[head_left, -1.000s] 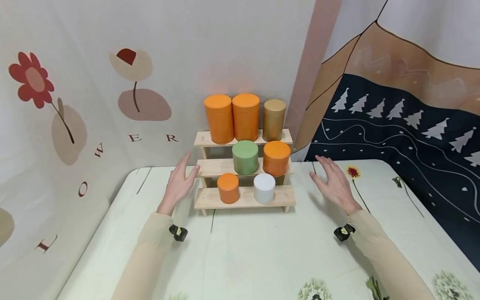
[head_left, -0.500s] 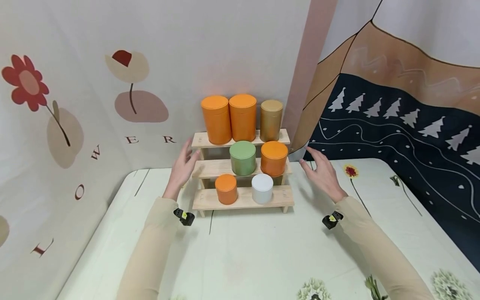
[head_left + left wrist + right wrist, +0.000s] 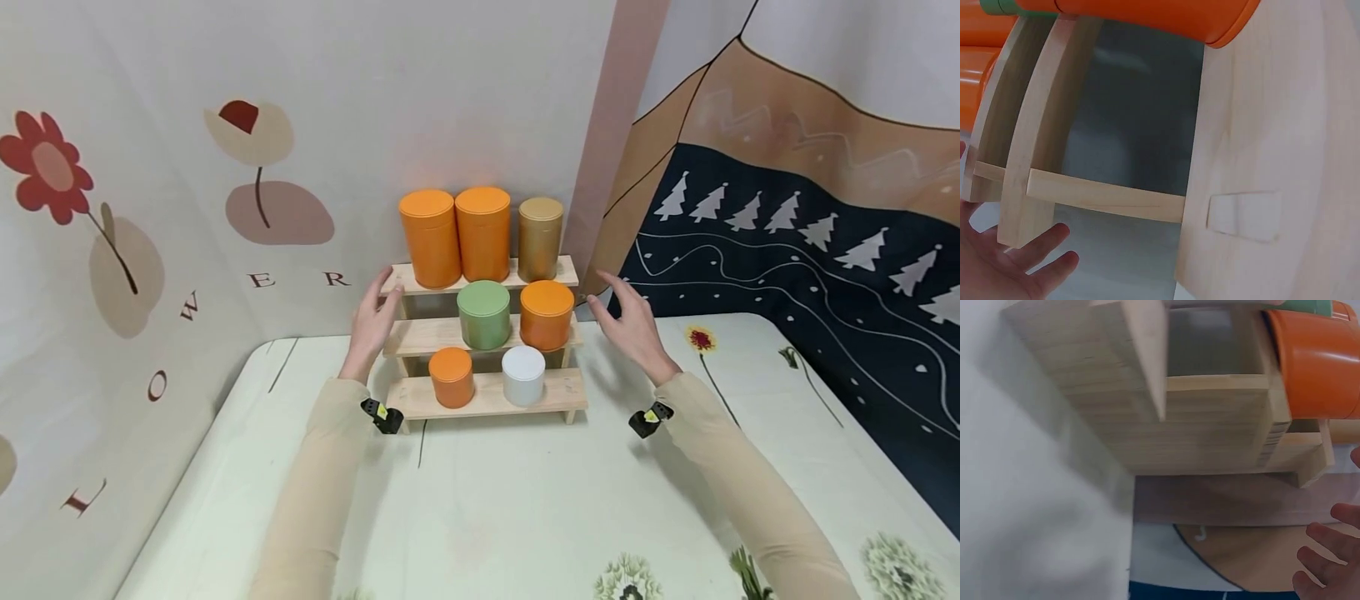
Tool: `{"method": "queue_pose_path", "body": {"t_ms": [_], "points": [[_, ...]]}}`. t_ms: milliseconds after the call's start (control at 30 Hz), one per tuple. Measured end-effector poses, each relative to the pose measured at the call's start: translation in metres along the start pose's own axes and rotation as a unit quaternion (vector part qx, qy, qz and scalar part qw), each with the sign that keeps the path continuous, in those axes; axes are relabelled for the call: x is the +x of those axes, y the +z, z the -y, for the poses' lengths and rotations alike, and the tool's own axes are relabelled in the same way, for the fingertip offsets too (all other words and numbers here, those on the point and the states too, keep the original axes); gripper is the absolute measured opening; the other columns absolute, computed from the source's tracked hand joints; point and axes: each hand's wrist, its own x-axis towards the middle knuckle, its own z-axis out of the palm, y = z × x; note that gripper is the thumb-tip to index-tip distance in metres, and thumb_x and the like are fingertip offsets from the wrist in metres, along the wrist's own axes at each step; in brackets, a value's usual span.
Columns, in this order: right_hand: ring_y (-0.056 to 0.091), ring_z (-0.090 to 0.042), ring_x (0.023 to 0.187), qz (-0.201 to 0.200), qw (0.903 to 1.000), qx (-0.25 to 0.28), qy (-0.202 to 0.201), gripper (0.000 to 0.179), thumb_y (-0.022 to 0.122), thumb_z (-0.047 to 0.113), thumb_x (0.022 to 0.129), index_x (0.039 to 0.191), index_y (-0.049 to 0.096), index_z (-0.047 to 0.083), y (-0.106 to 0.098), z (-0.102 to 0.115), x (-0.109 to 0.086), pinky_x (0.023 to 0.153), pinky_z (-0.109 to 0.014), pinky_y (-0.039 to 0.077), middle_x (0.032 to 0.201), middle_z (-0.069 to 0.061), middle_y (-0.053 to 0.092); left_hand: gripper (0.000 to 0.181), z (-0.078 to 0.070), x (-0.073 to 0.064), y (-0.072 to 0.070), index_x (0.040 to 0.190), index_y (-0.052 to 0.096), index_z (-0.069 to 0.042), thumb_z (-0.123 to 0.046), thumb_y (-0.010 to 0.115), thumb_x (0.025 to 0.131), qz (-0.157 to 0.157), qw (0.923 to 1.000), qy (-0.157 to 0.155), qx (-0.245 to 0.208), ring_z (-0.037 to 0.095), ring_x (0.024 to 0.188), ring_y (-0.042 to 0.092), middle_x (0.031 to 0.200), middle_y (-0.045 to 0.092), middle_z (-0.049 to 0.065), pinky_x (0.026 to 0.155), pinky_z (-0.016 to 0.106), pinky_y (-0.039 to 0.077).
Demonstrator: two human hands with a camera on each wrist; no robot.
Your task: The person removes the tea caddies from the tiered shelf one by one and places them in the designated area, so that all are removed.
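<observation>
1. The wooden stand (image 3: 442,333) is on the bench (image 3: 480,500), near the wall (image 3: 480,83), between the two hands.
2. The left hand (image 3: 371,323) is at the stand's left end. Its fingers are loose and it holds nothing. I can't tell if it touches the wood.
3. The right hand (image 3: 633,327) is just beside the right end, and there is a little gap. It is loose too, with nothing in it.
4. It looks like the job right now is getting a hold of both ends. The hands should reach them together, so nothing gets shoved sideways.
5. Put both hands at the same height, or the stand could tip.
6. Hold the wood, not the tins. The gold tin (image 3: 539,242) and the orange tin (image 3: 547,317) sit close to the right end, so go gently there.
7. Watch the two tall orange tins (image 3: 429,242) on the top shelf (image 3: 568,272) (I think tall ones wobble first!).
8. The green tin (image 3: 484,315), the small orange tin (image 3: 452,379) and the white tin (image 3: 523,377) could slide as well, so keep the shelves flat.
9. If the stand has to move, go slow, with no bumps.
</observation>
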Motion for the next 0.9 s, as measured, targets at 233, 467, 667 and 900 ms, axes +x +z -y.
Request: {"method": "queue_pose_path", "body": {"t_ms": [233,467,667,900], "points": [[0.038,-0.036,0.133,0.005,0.9997,0.022,-0.005,0.052,0.054,0.029,0.099,0.143,0.044,0.004,-0.001,0.012,0.012,0.107,-0.055,0.03,0.145,-0.017,0.044,0.06,0.002,0.003,0.003,0.152,0.031,-0.028,-0.054,0.041,0.099,-0.014,0.9999,-0.005,0.0,0.031,0.13,0.042,0.155,0.031,0.001,0.106,0.051,0.032],[0.043,-0.034,0.129,0.029,0.9978,0.053,-0.026,0.051,0.054,0.03,0.099,0.143,0.044,0.005,-0.007,0.024,0.024,0.105,-0.054,0.034,0.144,-0.014,0.045,0.059,0.002,0.004,0.003,0.152,0.031,-0.026,-0.051,0.043,0.099,-0.006,0.9998,-0.007,-0.019,0.03,0.13,0.042,0.156,0.028,0.0,0.104,0.05,0.035],[0.045,-0.034,0.127,0.037,0.995,0.073,-0.057,0.049,0.053,0.025,0.1,0.142,0.044,0.002,-0.015,0.037,0.035,0.105,-0.05,0.036,0.144,-0.014,0.045,0.056,0.0,0.004,0.001,0.151,0.031,-0.025,-0.046,0.044,0.1,-0.005,0.9987,-0.01,-0.05,0.031,0.129,0.043,0.158,0.022,-0.001,0.102,0.047,0.038],[0.045,-0.032,0.127,0.032,0.9939,0.08,-0.069,0.049,0.053,0.022,0.1,0.143,0.043,0.002,-0.017,0.05,0.048,0.105,-0.047,0.037,0.144,-0.014,0.045,0.053,0.0,0.007,0.005,0.151,0.032,-0.026,-0.042,0.044,0.101,0.002,0.9974,-0.016,-0.071,0.03,0.129,0.043,0.158,0.023,-0.002,0.1,0.043,0.041]]}}
